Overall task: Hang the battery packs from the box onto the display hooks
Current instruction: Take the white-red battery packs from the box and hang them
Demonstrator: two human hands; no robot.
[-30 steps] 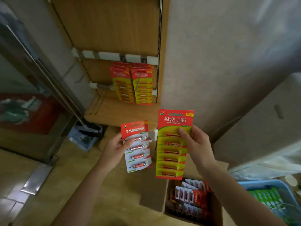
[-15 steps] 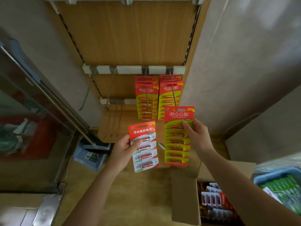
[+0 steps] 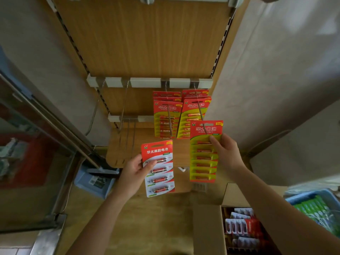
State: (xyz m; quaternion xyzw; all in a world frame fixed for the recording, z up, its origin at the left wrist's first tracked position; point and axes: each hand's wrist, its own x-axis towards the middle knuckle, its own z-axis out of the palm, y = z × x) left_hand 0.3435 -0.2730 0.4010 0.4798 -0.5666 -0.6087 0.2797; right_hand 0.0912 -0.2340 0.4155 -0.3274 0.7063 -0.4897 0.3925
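Note:
My right hand grips a long red-and-yellow battery pack, its top slot held up at the tip of the right display hook. My left hand holds a shorter red-and-white battery pack lower down, left of it. Two stacks of red-and-yellow packs hang on the hooks: a left stack and a right stack. Two bare hooks stick out further left. The open cardboard box at the bottom right holds more packs.
The hooks hang from a white rail on a wooden display panel. A wooden shelf lies below. A blue bin with green packs sits at the right. A glass-fronted cabinet stands to the left.
Both hands have risen toward the rack with their packs. The right hand's long pack has come up to the tip of the right hook. The view has tilted upward.

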